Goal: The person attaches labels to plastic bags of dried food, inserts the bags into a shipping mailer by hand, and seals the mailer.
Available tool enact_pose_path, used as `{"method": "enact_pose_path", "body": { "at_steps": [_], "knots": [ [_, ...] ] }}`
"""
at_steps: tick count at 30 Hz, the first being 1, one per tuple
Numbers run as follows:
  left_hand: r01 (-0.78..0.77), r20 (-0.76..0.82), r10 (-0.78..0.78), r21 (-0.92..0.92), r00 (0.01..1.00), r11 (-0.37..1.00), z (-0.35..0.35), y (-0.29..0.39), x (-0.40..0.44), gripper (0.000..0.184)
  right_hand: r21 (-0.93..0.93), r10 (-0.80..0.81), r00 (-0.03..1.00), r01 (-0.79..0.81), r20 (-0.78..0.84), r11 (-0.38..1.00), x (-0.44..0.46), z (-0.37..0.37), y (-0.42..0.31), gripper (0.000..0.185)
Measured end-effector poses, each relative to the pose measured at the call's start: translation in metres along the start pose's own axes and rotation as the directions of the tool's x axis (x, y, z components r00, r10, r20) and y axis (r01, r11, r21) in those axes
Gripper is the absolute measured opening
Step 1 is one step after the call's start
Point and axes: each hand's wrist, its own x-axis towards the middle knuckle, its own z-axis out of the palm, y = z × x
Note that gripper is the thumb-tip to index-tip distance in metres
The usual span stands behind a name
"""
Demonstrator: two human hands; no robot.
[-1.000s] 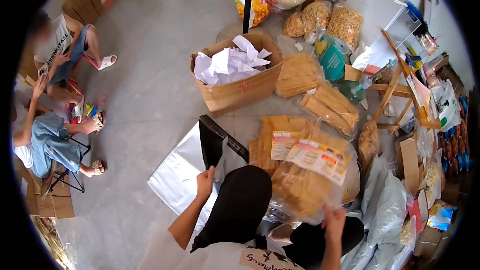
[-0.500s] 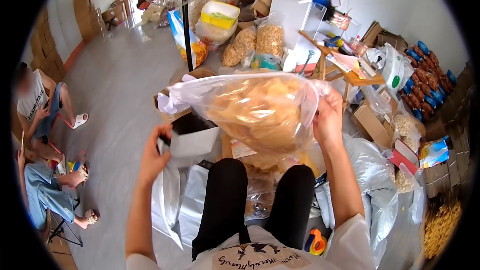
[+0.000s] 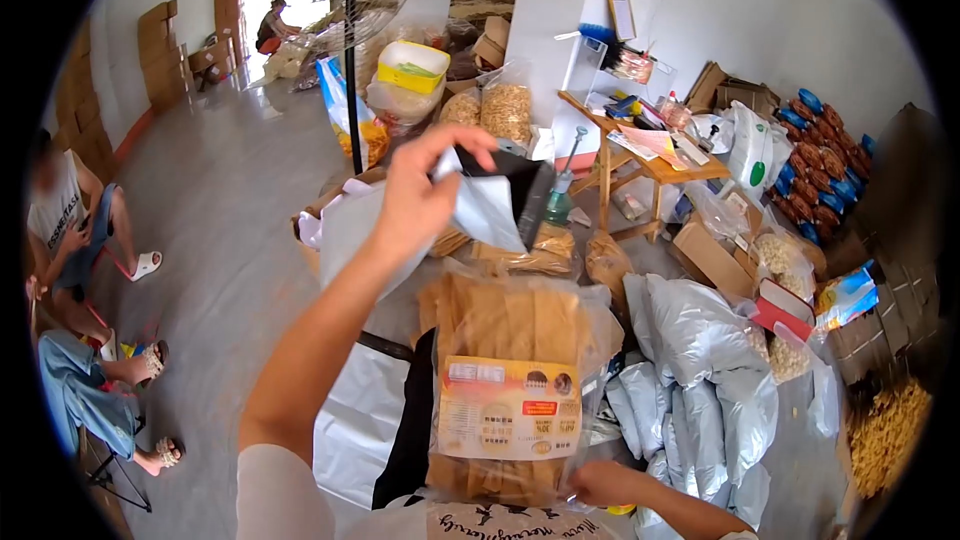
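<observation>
"Quick one. Left hand (image 3: 422,185)?"

"On my feed it's raised, out ahead of the body. Fingers curl over the rim of a grey mailer (image 3: 482,212), pinching it. Thumb's mostly hidden from me. Mouth gapes, black lining (image 3: 526,180) showing."

"Right hand (image 3: 608,485)?"

"Down low, by the shirt (image 3: 520,520). Fingers bunched together on the lower right corner of the clear pack (image 3: 515,340). Looks gripped; I can't make out each fingertip."

"Where's the pack?"

"In front of the torso, by the black trouser leg (image 3: 405,435), lower in my view than the mailer. Brown strips (image 3: 475,312) inside, orange and white label (image 3: 510,422) towards me. Small print, can't read it all."

"Around it?"

"Plump silver bags (image 3: 690,335) heaped to the right. A white sheet (image 3: 355,430), flat, left of the leg. Ahead left, a cardboard box (image 3: 305,258) with white paper (image 3: 310,230) in it, partly behind the left forearm. Wooden table (image 3: 682,170) farther off, ahead right, loaded with papers (image 3: 648,143). Seated person (image 3: 75,205) at far left, well apart from both hands. Next clip."
</observation>
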Motion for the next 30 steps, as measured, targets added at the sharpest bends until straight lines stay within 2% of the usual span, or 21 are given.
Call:
{"method": "enact_pose_path", "body": {
  "at_steps": [2,4,6,7,8,9,10,12,13,15,16,18,19,20,22,24,26,27,28,29,30],
  "knots": [
    [0.047,0.297,-0.016,-0.097,0.955,0.994,0.011,0.040,-0.016,0.050,0.076,-0.009,0.999,0.013,-0.050,0.997,-0.010,0.012,0.009,0.018],
    [0.098,0.356,-0.047,-0.126,0.933,0.987,0.018,0.051,-0.027,0.052,0.269,-0.177,0.961,0.232,-0.213,0.935,-0.027,-0.027,0.025,0.020],
    [0.147,0.414,-0.071,-0.154,0.907,0.977,0.025,0.050,-0.036,0.054,0.361,0.018,0.903,0.154,-0.430,0.920,-0.052,-0.071,0.014,0.017],
    [0.173,0.426,-0.093,-0.151,0.900,0.973,0.028,0.046,-0.042,0.056,0.318,0.052,0.783,0.191,-0.620,0.929,-0.058,-0.090,0.006,0.010],
    [0.198,0.436,-0.116,-0.148,0.893,0.969,0.031,0.041,-0.047,0.057,0.293,0.130,0.609,0.176,-0.783,0.940,-0.058,-0.103,0.002,0.013],
    [0.235,0.452,-0.144,-0.152,0.880,0.960,0.034,0.036,-0.053,0.058,0.135,0.079,0.385,0.120,-0.919,0.984,-0.057,-0.119,-0.007,0.018],
    [0.243,0.467,-0.143,-0.161,0.873,0.957,0.039,0.035,-0.058,0.058,-0.007,-0.010,0.147,0.021,-0.989,1.000,-0.053,-0.135,-0.015,0.022],
    [0.280,0.483,-0.147,-0.216,0.863,0.936,0.046,0.033,-0.062,0.059,-0.105,-0.095,0.063,-0.181,-0.994,0.978,-0.037,-0.153,-0.017,0.031],
    [0.315,0.500,-0.173,-0.214,0.848,0.925,0.046,0.035,-0.062,0.058,-0.091,-0.081,0.058,-0.180,-0.995,0.979,-0.027,-0.156,-0.009,0.031],
    [0.331,0.477,-0.196,-0.219,0.857,0.918,0.045,0.032,-0.066,0.058,-0.172,-0.124,0.244,-0.186,-0.962,0.967,0.003,-0.156,0.017,0.027],
    [0.339,0.434,-0.217,-0.228,0.874,0.913,0.043,0.029,-0.068,0.057,-0.176,-0.130,0.242,-0.183,-0.962,0.967,0.015,-0.156,0.031,0.027],
    [0.362,0.413,-0.253,-0.210,0.875,0.908,0.035,0.022,-0.071,0.054,-0.256,-0.135,0.410,-0.255,-0.902,0.932,0.031,-0.160,0.055,0.030],
    [0.337,0.401,-0.256,-0.144,0.880,0.930,0.030,0.019,-0.073,0.053,-0.247,-0.104,0.438,-0.282,-0.893,0.927,0.033,-0.164,0.054,0.033],
    [0.309,0.389,-0.257,-0.076,0.885,0.948,0.025,0.017,-0.075,0.052,-0.258,-0.120,0.441,-0.267,-0.889,0.929,0.032,-0.166,0.043,0.033],
    [0.286,0.362,-0.253,-0.040,0.897,0.957,0.021,0.014,-0.076,0.050,-0.150,-0.139,0.356,-0.002,-0.924,0.989,0.021,-0.167,0.016,0.033],
    [0.301,0.389,-0.254,-0.065,0.886,0.951,0.017,0.012,-0.078,0.049,-0.223,-0.205,0.362,-0.009,-0.909,0.975,0.019,-0.171,0.004,0.036],
    [0.341,0.390,-0.284,-0.084,0.876,0.936,0.014,0.011,-0.077,0.049,-0.329,-0.264,0.399,-0.101,-0.878,0.939,0.023,-0.175,0.003,0.036],
    [0.330,0.414,-0.260,-0.106,0.872,0.938,0.012,0.009,-0.076,0.050,-0.401,-0.318,0.421,-0.124,-0.849,0.907,0.030,-0.177,0.014,0.028],
    [0.316,0.436,-0.233,-0.128,0.870,0.940,0.011,0.008,-0.075,0.051,-0.402,-0.319,0.423,-0.119,-0.848,0.908,0.036,-0.180,0.021,0.028],
    [0.317,0.433,-0.235,-0.127,0.870,0.940,0.012,0.013,-0.074,0.051,-0.377,-0.299,0.362,-0.166,-0.883,0.911,0.042,-0.183,0.026,0.024],
    [0.385,0.403,-0.357,0.013,0.843,0.923,0.015,0.019,-0.073,0.048,-0.349,-0.280,0.296,-0.213,-0.913,0.913,0.044,-0.187,0.029,0.020]
  ]
}}
